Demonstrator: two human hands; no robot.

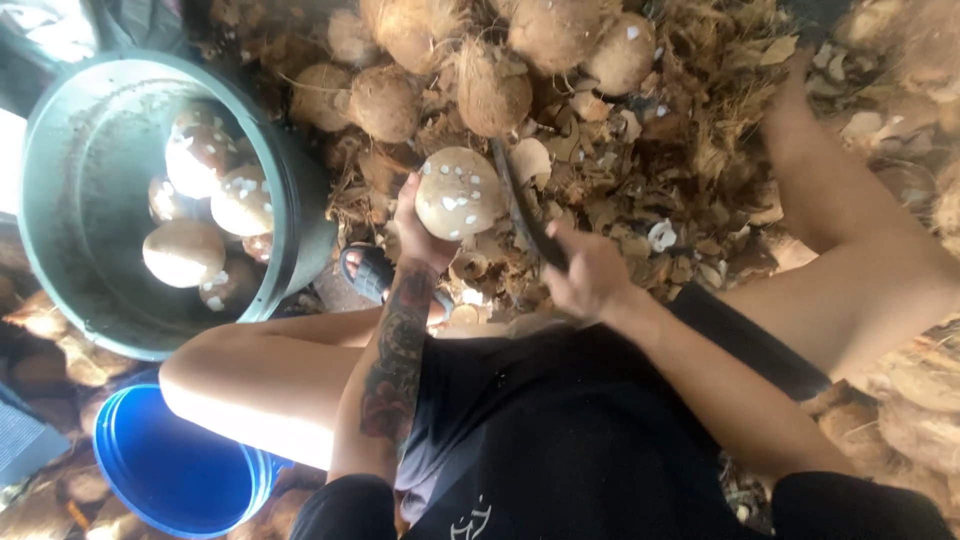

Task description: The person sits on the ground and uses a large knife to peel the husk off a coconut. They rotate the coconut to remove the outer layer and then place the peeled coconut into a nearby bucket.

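My left hand [418, 232] grips a peeled, pale coconut [458, 192] with white specks, held up in front of my knees. My right hand [585, 275] is closed on the handle of a dark curved knife [518, 205], whose blade rests against the right side of that coconut. My left forearm carries a tattoo. I sit with both knees spread, in dark shorts.
A large green tub [60, 250] at the left holds several peeled coconuts [183, 252]. A blue bucket [170, 470] stands at the lower left. Brown unpeeled coconuts [385, 100] and husk scraps [640, 190] cover the ground ahead. A sandalled foot [372, 272] rests below the tub.
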